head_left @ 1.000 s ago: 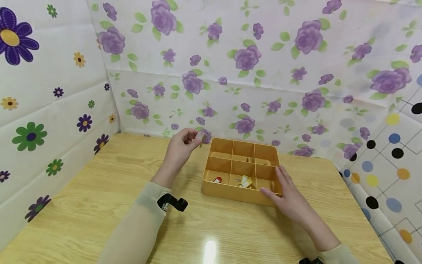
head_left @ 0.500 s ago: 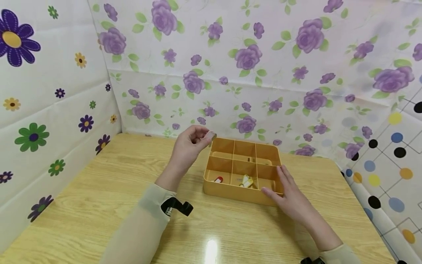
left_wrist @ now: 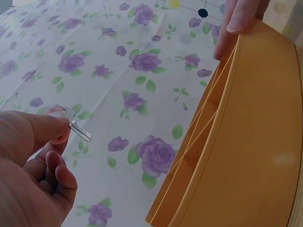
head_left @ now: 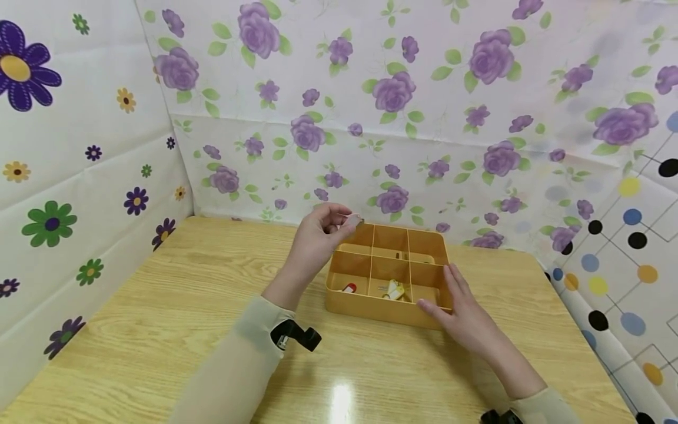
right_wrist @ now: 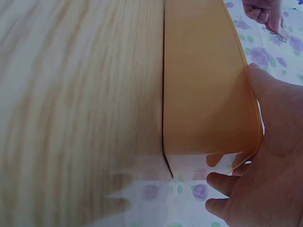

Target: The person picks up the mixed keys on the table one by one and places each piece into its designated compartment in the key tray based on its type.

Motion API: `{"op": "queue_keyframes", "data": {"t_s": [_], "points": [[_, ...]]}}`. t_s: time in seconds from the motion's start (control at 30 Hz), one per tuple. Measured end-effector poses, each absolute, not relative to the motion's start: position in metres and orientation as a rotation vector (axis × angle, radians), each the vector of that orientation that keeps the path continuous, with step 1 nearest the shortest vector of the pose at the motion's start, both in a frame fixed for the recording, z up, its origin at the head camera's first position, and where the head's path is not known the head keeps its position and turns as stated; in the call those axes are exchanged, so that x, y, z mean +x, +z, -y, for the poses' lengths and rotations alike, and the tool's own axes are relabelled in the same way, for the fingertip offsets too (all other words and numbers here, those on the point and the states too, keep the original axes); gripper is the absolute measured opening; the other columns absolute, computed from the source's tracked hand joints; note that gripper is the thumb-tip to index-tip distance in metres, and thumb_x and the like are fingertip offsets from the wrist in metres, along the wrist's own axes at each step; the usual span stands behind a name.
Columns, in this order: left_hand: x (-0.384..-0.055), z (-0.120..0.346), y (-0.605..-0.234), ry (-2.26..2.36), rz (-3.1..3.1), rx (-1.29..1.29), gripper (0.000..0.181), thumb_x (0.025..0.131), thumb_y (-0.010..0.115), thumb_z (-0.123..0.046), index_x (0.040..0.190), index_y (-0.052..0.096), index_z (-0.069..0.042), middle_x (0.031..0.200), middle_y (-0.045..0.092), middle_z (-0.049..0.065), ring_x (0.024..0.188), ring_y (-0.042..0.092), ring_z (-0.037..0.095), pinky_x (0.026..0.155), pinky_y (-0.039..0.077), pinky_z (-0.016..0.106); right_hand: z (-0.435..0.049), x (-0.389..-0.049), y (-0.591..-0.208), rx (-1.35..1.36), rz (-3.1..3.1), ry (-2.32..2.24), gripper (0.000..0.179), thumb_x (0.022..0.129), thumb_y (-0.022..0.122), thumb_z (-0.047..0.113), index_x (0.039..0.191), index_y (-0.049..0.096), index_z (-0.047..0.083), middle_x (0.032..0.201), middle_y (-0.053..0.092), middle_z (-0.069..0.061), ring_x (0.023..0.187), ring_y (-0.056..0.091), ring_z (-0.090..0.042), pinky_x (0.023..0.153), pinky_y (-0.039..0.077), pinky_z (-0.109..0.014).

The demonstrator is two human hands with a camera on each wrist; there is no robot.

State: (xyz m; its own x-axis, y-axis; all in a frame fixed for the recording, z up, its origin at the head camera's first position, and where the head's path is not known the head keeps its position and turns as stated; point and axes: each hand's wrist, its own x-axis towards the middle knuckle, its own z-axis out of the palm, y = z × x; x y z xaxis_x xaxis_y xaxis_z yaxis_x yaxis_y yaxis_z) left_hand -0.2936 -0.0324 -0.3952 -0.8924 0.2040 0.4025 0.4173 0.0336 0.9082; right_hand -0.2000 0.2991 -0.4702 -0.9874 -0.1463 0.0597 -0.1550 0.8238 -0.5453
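Observation:
My left hand [head_left: 316,232] pinches a silver key [left_wrist: 81,131] between thumb and fingers, above the back left of an orange compartment box [head_left: 381,310]. A thin ring [left_wrist: 57,109] and a pinkish tag [left_wrist: 59,139] show at the thumb tip, partly hidden. My right hand [head_left: 471,321] holds the box's near right corner, thumb at the front rim and fingers along the right side. A red key tag [head_left: 349,288] lies in the front left compartment. In the front middle one are yellow key tags [head_left: 394,290] with a key beside them.
The box has two rows of three compartments and stands on a wooden table [head_left: 175,306]. Purple-flowered cloth [head_left: 360,159] hangs behind the table's far edge. Patterned cloth also closes off the left and right sides.
My left hand has moved right with the key, from beside the box to over its back left compartment. The right hand and the box stay in place.

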Motion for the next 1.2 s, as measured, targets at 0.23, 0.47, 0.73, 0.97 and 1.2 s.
{"op": "queue_keyframes", "data": {"t_s": [0.23,0.47,0.73,0.97,1.2], "points": [[-0.293,0.014,-0.398,-1.996,2.146,-0.717,0.020,0.107,0.079,-0.021,0.124,0.073,-0.014,0.105,0.077,0.006,0.080,0.054,0.020,0.070,0.046,0.028,-0.302,-0.201,-0.469,0.239,2.988,0.892,0.114,0.107,0.056,0.072,0.176,-0.005,0.005,0.183,-0.011,-0.017,0.157,0.023,-0.062,0.119,0.029,-0.078],[-0.286,-0.008,-0.399,-1.972,2.218,-0.738,0.018,0.107,0.078,-0.027,0.122,0.075,-0.018,0.102,0.076,0.003,0.081,0.055,0.019,0.070,0.046,0.029,-0.298,-0.204,-0.470,0.250,2.974,0.917,0.114,0.107,0.058,0.070,0.176,-0.003,0.004,0.183,-0.009,-0.017,0.160,0.018,-0.058,0.122,0.027,-0.076],[-0.280,-0.028,-0.407,-1.975,2.265,-0.695,0.020,0.105,0.081,-0.028,0.121,0.075,-0.018,0.100,0.077,-0.001,0.082,0.059,0.018,0.071,0.048,0.029,-0.293,-0.211,-0.468,0.247,2.981,0.900,0.115,0.105,0.058,0.074,0.176,-0.001,0.004,0.184,-0.007,-0.016,0.163,0.015,-0.054,0.124,0.024,-0.073],[-0.277,-0.052,-0.414,-1.883,2.353,-0.668,0.019,0.106,0.078,-0.037,0.118,0.076,-0.022,0.098,0.077,-0.006,0.082,0.058,0.019,0.071,0.049,0.032,-0.299,-0.207,-0.469,0.251,2.980,0.909,0.114,0.107,0.060,0.069,0.175,-0.001,0.001,0.183,-0.008,-0.018,0.163,0.013,-0.055,0.125,0.022,-0.074],[-0.273,-0.072,-0.417,-1.778,2.438,-0.626,0.027,0.106,0.076,-0.046,0.118,0.076,-0.022,0.098,0.075,-0.012,0.089,0.062,0.017,0.079,0.053,0.034,-0.304,-0.203,-0.472,0.230,2.970,0.946,0.116,0.106,0.059,0.072,0.176,-0.002,0.002,0.183,-0.008,-0.017,0.163,0.014,-0.055,0.124,0.025,-0.074]]}}
